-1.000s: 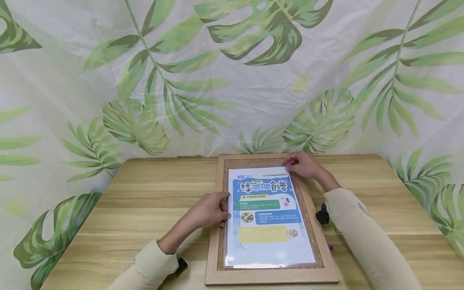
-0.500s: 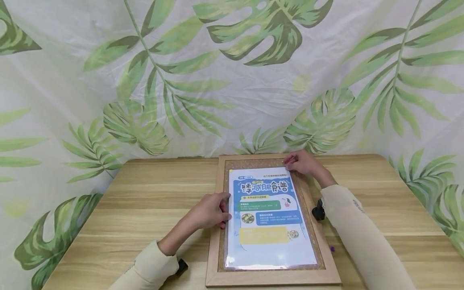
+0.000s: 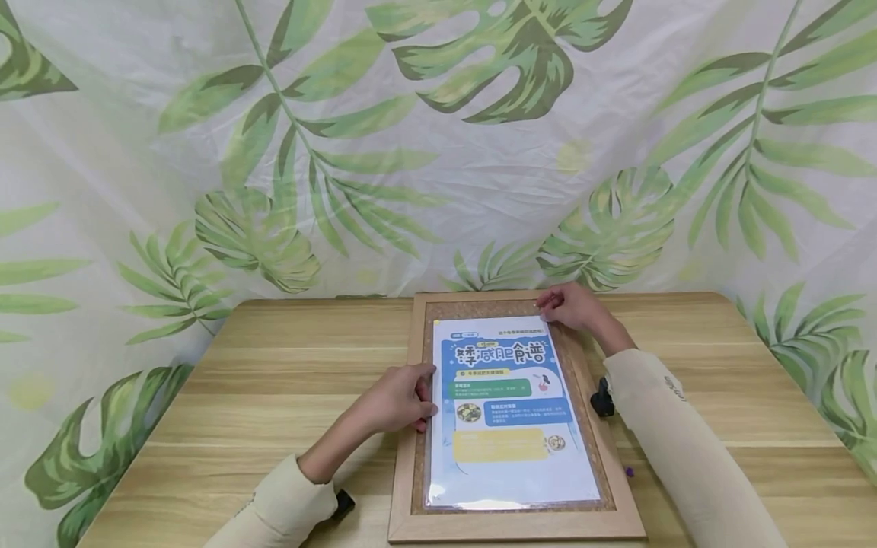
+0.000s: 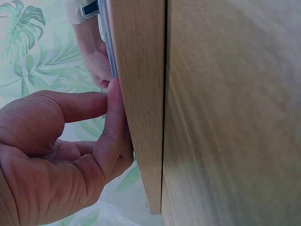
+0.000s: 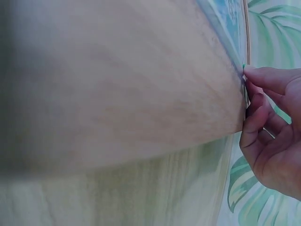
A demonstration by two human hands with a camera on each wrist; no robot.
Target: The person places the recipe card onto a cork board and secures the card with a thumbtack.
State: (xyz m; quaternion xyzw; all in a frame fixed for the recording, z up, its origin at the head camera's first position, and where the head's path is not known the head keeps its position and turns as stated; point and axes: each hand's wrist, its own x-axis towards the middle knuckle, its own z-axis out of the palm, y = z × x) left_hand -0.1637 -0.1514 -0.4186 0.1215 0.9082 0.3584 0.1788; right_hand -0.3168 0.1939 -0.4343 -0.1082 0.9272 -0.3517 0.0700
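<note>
A laminated poster (image 3: pixel 507 476) with blue, green and yellow panels lies on a wood-framed cork board (image 3: pixel 411 457). My left hand (image 3: pixel 393 399), fingers bent, holds the poster's left edge with thumb and fingertips; the left wrist view shows these fingers (image 4: pixel 113 101) at the sheet's edge beside the frame. At the poster's top right corner, my right hand (image 3: pixel 570 307) pinches a small thing, mostly hidden. A green tip shows by the thumb in the right wrist view, which looks like a pushpin (image 5: pixel 244 66). A yellow pushpin (image 3: pixel 436 322) sits at the top left corner.
A small purple thing, possibly another pushpin (image 3: pixel 629 472), lies on the wooden table (image 3: pixel 274 396) right of the board, near my right sleeve (image 3: pixel 685 434). Behind the table hangs a leaf-patterned cloth (image 3: pixel 479 190).
My right forearm has shifted slightly, while the right fingers stay at the corner. The left hand keeps its place, and the poster lies as before.
</note>
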